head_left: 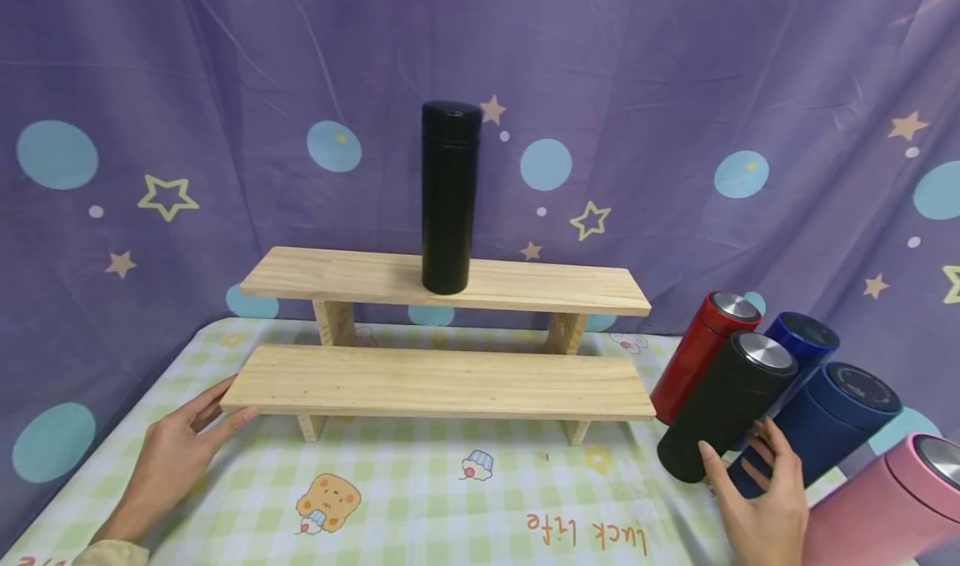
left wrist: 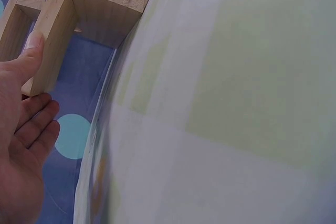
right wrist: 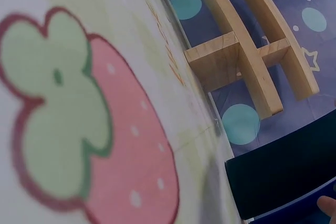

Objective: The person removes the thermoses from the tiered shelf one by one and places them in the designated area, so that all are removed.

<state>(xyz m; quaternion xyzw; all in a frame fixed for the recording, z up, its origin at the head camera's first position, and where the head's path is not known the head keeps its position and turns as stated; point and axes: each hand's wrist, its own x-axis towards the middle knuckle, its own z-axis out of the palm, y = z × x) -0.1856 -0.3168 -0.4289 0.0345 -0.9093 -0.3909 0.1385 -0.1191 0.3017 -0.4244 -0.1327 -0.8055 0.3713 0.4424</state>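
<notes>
My left hand grips the left end of the lower board of a two-tier wooden shelf. In the left wrist view its thumb lies on the board's edge, with the fingers at the board's end. My right hand is at the lower part of a black thermos bottle with a silver lid top. Its thumb overlaps that bottle in the head view, while the other fingers lie before a navy thermos bottle. An all-black thermos bottle stands upright on the upper board.
Behind the black bottle at right are a red bottle and a bright blue bottle. A large pink bottle is at the lower right corner. A checked cloth covers the table, and a purple curtain hangs behind.
</notes>
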